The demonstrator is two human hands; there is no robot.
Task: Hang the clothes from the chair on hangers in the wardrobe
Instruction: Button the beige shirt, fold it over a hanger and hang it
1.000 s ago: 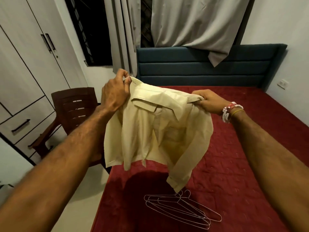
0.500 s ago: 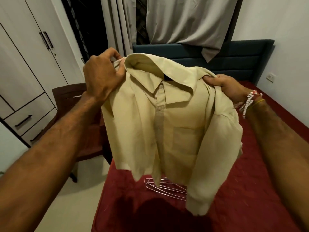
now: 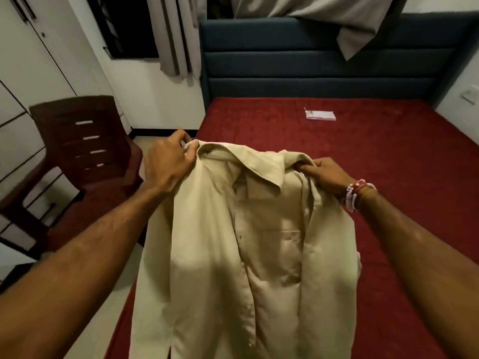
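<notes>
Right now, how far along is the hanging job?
Done: the cream shirt is off the chair. In hand: left hand and right hand grip its shoulders over the bed. Left: no hanger visible; hanging in the wardrobe not yet done.

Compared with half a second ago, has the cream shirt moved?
Yes, downward. Then its collar overlapped the blue headboard; now the cream shirt sits wholly below it, over the red bed, left hand and right hand holding its shoulders.
</notes>
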